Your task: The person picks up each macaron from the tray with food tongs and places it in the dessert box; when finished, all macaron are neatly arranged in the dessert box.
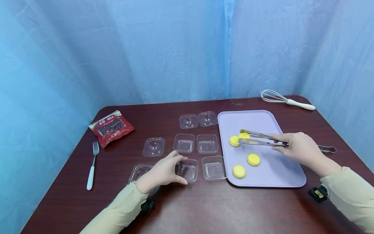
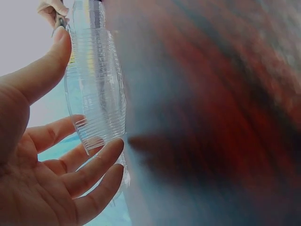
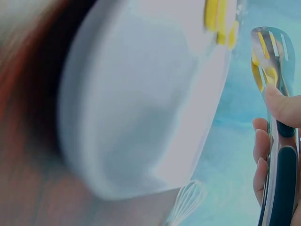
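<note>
My left hand spans a clear plastic box, thumb at its near side and fingers at its far side; in the left wrist view fingertips lie along the ribbed wall of that box. My right hand grips metal tongs with dark handles, held over the lilac tray. The tongs' spread tips lie around a yellow round cake, overlapping it in the head view. Beside it sits another yellow cake. Two more, a middle cake and a front cake, lie nearer me.
Other clear boxes stand left of the tray. Clear domed lids lie behind and left of them, some under my left forearm. A red snack packet and a fork lie at left, a whisk at back right.
</note>
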Available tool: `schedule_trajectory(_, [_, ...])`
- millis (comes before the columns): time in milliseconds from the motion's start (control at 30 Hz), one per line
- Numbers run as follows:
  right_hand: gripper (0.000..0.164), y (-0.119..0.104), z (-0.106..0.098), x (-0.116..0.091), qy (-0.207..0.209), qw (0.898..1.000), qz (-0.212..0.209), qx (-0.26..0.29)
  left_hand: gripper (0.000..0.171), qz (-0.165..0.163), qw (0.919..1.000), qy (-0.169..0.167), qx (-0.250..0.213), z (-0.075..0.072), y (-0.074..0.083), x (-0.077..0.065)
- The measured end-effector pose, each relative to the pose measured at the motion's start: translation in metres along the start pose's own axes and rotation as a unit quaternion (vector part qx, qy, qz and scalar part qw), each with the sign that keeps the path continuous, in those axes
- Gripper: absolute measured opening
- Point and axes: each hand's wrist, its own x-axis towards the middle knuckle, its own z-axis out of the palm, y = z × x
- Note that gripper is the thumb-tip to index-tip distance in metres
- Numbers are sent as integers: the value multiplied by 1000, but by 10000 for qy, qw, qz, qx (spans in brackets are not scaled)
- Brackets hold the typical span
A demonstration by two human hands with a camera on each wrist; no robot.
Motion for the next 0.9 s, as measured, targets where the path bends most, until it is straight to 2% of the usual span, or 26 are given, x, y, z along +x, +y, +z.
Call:
schedule_trajectory(133, [47,-12,1,2,233,9991,-340,-14,73,-47,10000,-52,11,0,1,1])
schedule_trajectory(467, [49,-54,4,12,491,9914,-1207,109,72,-58,10000,-76,8,0,2,0])
schedule_trajectory(767, [47,-91,16,23,782,9729,-2130,444,72,-11,10000,-15,52,1,1,1])
schedule_trajectory(900, [46,-105,22,27,911,9655,-2388,493,72,18,10000,-21,50,1,-1,1])
